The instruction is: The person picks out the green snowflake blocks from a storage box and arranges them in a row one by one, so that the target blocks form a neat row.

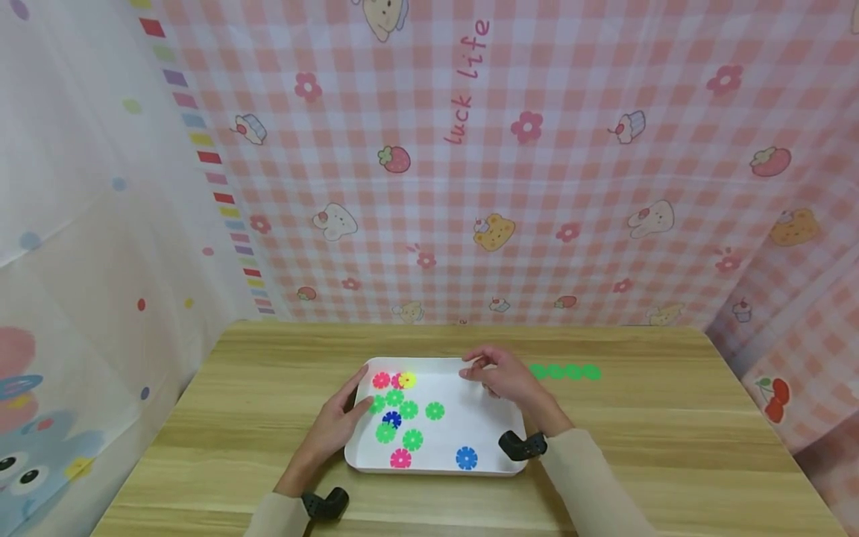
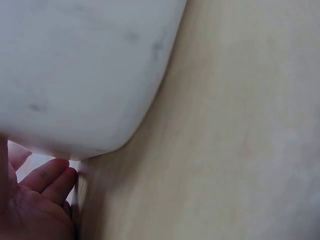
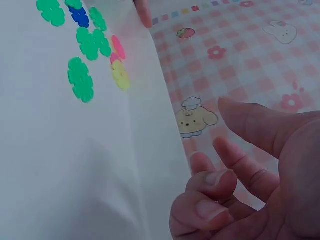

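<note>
A white tray (image 1: 463,425) holds several toothed plastic discs. My left hand (image 1: 335,421) grips its left side, thumb over the rim; the left wrist view shows the fingers (image 2: 45,180) by the tray's outer wall (image 2: 85,75). Near that hand lie green discs (image 1: 408,409), a dark blue disc (image 1: 392,420) partly covered by a green one, pink discs (image 1: 381,380) and a yellow disc (image 1: 407,380). A blue disc (image 1: 466,458) lies at the front. Over the back right of the tray hovers my right hand (image 1: 499,373), thumb and index finger apart, nothing between them.
Several green discs (image 1: 565,371) lie in a line on the wooden table (image 1: 644,432), right of the tray. A pink checked cloth (image 1: 436,186) hangs behind the table, and a pale dotted cloth (image 1: 80,186) at the left. Each wrist wears a black camera (image 1: 522,445).
</note>
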Available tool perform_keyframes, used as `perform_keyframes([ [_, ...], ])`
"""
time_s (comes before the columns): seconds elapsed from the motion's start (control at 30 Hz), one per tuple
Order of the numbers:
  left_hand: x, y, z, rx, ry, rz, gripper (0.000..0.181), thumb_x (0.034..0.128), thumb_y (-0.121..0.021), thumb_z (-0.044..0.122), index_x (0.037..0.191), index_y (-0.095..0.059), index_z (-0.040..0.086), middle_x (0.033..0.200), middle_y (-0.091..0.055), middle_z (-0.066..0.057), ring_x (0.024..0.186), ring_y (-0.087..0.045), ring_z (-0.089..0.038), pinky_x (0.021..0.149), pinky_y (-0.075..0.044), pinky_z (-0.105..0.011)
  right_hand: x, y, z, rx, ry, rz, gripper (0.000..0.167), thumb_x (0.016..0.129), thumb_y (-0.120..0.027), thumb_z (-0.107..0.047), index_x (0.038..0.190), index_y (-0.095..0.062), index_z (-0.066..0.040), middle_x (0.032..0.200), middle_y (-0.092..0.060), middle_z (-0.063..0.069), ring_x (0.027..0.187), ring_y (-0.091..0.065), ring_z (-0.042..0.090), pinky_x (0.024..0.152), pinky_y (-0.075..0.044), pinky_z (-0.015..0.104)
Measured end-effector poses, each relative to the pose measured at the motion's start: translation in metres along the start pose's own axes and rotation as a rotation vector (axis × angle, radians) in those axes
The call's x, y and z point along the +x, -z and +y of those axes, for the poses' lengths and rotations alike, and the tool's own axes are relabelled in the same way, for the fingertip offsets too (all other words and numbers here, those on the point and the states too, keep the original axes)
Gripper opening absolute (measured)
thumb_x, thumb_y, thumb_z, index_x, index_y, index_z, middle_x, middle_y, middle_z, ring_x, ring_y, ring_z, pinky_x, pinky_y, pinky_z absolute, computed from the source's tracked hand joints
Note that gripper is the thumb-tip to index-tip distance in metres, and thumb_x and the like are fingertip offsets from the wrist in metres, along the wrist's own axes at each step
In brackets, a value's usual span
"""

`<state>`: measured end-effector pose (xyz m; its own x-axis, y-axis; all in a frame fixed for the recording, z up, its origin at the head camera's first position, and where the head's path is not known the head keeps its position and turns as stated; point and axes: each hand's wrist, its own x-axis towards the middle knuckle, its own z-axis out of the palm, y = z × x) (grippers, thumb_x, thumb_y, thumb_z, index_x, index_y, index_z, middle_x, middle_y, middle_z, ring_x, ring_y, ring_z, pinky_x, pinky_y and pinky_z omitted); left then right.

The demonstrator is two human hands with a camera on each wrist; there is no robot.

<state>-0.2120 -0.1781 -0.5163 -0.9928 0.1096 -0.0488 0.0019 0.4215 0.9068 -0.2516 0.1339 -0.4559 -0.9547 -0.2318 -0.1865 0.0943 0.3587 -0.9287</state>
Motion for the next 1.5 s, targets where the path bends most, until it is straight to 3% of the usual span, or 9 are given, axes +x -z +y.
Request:
perform_keyframes([
  [0.3,0.001,0.0,-0.002,0.01,-0.002,-0.01,0.059,0.1034,-0.052,0.023,0.157,-0.029,0.026,0.165,-0.021,-0.005,0.152,-0.014,-0.029,0.123,-0.013,-0.05,0.008,-0.018,0.012,-0.13,-0.062,0.0,0.027,0.087,-0.076,-0.019,0.111,-0.067,-0.011,0.089,-0.059,0.006,0.066,-0.051,0.019,0.055,-0.043,0.025],
  [0.67,0.0,0.0,-0.003,0.012,0.014,-0.006,0.059,0.1034,-0.052,0.023,0.157,-0.029,0.029,0.165,-0.021,-0.002,0.152,-0.014,-0.027,0.123,-0.013,-0.05,0.011,-0.043,0.014,-0.186,-0.006,-0.148,0.026,0.085,-0.077,-0.013,0.109,-0.069,-0.009,0.08,-0.057,0.005,0.064,-0.047,0.017,0.054,-0.038,0.024],
  [1.1,-0.001,0.0,-0.002,0.018,0.018,-0.002,0.059,0.103,-0.053,0.025,0.157,-0.029,0.029,0.165,-0.022,-0.002,0.152,-0.015,-0.028,0.122,-0.015,-0.05,0.009,-0.052,0.014,-0.3,-0.02,-0.122,0.027,0.082,-0.081,-0.02,0.106,-0.071,-0.016,0.08,-0.054,0.004,0.07,-0.048,0.019,0.058,-0.038,0.025],
  [1.5,-0.001,0.001,-0.003,0.023,0.019,-0.007,0.059,0.103,-0.053,0.026,0.157,-0.029,0.03,0.165,-0.022,-0.001,0.152,-0.016,-0.026,0.123,-0.014,-0.049,0.012,-0.054,0.016,-0.328,-0.028,-0.133,0.022,0.08,-0.083,-0.015,0.099,-0.073,-0.017,0.068,-0.051,0.001,0.061,-0.045,0.016,0.055,-0.033,0.025],
])
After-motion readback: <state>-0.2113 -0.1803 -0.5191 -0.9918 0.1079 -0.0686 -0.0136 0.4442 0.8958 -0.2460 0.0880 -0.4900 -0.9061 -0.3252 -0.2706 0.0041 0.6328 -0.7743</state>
